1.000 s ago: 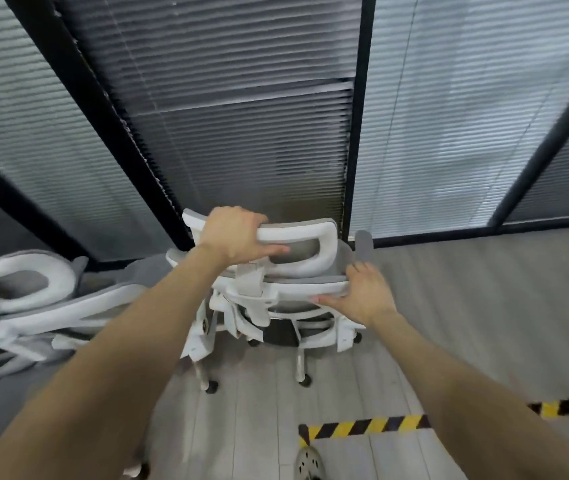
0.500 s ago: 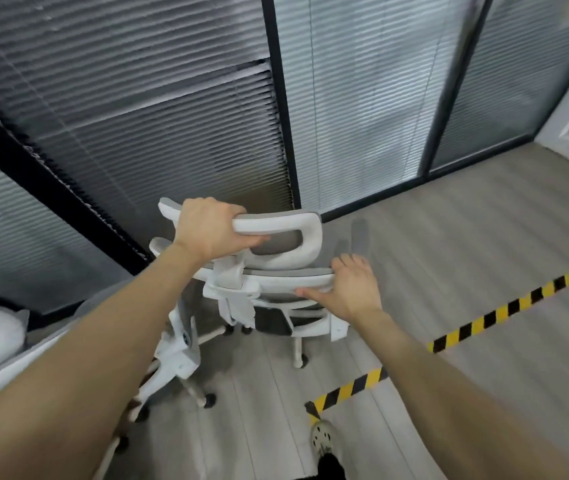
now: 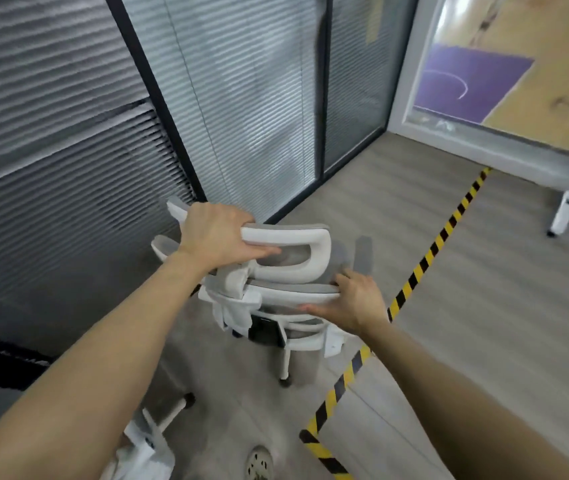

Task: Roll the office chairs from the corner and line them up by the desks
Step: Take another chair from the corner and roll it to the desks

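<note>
From the head camera, two hands are counted, both on one office chair (image 3: 297, 294). The left hand (image 3: 213, 237) has its fingers wrapped round the top bar of the white headrest (image 3: 319, 245), with the thumb tucked underneath. The right hand (image 3: 356, 303), lower and to the right of the left, clasps the upper rim of the backrest, thumb along the near edge and fingers curled over the far side. The chair stands directly beyond both hands, on the grey floor beside the glass wall with its blinds (image 3: 241, 98).

Only one caster (image 3: 285, 381) of this chair shows clearly, below the right hand; the seat and the rest of the base are hidden behind the backrest.

A second chair (image 3: 168, 415) is cut off under the left forearm: one leg and some blurred white parts are visible, nothing more.

One strip of hazard tape (image 3: 414, 271) runs past the right hand's outer side. One shoe (image 3: 259, 464) shows between the forearms at the bottom edge. Far right of the right hand stands one white leg (image 3: 563, 213), with whatever it supports out of frame.
</note>
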`<state>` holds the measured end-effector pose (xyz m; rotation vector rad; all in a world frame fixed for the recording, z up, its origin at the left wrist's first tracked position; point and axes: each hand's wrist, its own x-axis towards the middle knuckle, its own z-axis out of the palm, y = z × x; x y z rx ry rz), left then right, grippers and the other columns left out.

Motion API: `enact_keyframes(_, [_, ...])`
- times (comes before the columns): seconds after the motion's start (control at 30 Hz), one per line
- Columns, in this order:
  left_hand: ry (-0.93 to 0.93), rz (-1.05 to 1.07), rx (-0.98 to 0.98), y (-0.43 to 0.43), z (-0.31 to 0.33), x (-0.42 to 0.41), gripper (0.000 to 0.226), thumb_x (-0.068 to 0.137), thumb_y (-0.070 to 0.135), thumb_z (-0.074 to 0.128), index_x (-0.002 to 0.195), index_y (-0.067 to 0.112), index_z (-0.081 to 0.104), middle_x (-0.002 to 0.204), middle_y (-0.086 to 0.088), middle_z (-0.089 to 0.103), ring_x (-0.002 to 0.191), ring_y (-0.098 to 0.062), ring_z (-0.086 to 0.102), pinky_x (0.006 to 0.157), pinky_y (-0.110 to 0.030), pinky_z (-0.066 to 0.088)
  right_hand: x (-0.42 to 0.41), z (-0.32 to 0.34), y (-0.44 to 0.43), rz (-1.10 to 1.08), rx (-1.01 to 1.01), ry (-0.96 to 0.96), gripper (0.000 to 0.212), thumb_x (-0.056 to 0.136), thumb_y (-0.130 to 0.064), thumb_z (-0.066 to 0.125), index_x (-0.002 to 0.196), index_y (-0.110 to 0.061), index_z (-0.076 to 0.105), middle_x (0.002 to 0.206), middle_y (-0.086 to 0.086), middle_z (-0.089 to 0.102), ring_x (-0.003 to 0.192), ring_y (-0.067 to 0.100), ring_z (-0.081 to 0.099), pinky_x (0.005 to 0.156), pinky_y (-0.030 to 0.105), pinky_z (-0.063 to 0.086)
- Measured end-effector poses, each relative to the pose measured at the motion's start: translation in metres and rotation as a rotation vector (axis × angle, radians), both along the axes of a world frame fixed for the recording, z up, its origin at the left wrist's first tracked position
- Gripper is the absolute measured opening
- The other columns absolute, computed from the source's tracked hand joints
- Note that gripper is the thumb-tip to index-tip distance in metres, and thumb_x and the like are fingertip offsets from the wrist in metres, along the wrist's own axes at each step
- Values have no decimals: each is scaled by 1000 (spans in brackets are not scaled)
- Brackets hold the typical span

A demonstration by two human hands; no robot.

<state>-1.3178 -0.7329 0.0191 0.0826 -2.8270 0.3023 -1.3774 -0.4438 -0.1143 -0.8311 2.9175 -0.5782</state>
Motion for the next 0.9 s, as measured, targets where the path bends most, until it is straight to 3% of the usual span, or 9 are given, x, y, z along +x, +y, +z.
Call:
enact_keyframes(0.13, [64, -156, 81, -11, -3, -25, 82, 73, 111, 44, 64, 31, 60, 58, 13, 54, 56, -13, 58, 58, -38, 51, 10, -9, -9, -147, -39, 86, 96, 62, -111, 51, 90, -23, 80, 80, -10, 62, 81, 16, 60, 82, 36, 55])
enact_keyframes(0.23, [31, -234, 115, -19, 4, -54, 89, 69, 115, 34, 64, 31, 60, 58, 12, 57, 57, -13, 59, 61, -40, 52, 8, -8, -22, -252, -55, 52, 97, 61, -108, 53, 90, -20, 80, 80, -7, 64, 83, 20, 62, 82, 38, 55])
enact_keyframes(0.47, [-30, -366, 52, -30, 1, -135, 95, 67, 117, 27, 66, 29, 63, 59, 12, 56, 61, -16, 59, 66, -39, 53, -22, -6, -32, -401, -39, 16, 83, 55, -111, 58, 75, -31, 59, 77, -11, 55, 82, 21, 60, 75, 36, 46])
enact_keyframes(0.53, [18, -421, 83, -30, -4, -158, 94, 69, 115, 35, 63, 25, 64, 56, 10, 55, 57, -17, 57, 61, -40, 53, -34, -8, -31, -436, -42, 27, 87, 55, -112, 56, 79, -29, 68, 79, -13, 56, 84, 19, 61, 80, 36, 50])
enact_keyframes(0.7, [62, -515, 141, -21, -9, -222, 106, 67, 117, 32, 77, 23, 79, 60, 8, 64, 60, -18, 62, 63, -42, 54, -75, -5, -26, -496, -57, 80, 90, 58, -113, 51, 87, -31, 76, 80, -17, 60, 85, 13, 62, 83, 36, 53])
enact_keyframes(0.8, [101, -600, 168, -16, -5, -264, 93, 71, 113, 42, 56, 22, 54, 50, 10, 48, 50, -18, 51, 55, -39, 50, -110, -7, -24, -544, -47, 103, 90, 57, -115, 46, 79, -32, 74, 73, -16, 60, 76, 12, 62, 75, 36, 54])
enact_keyframes(0.9, [118, -648, 198, -11, -2, -306, 92, 72, 111, 45, 53, 21, 41, 49, 10, 42, 48, -19, 48, 52, -36, 45, -147, -15, -22, -588, -71, 167, 88, 60, -112, 52, 76, -29, 73, 68, -14, 59, 69, 13, 62, 70, 36, 54])
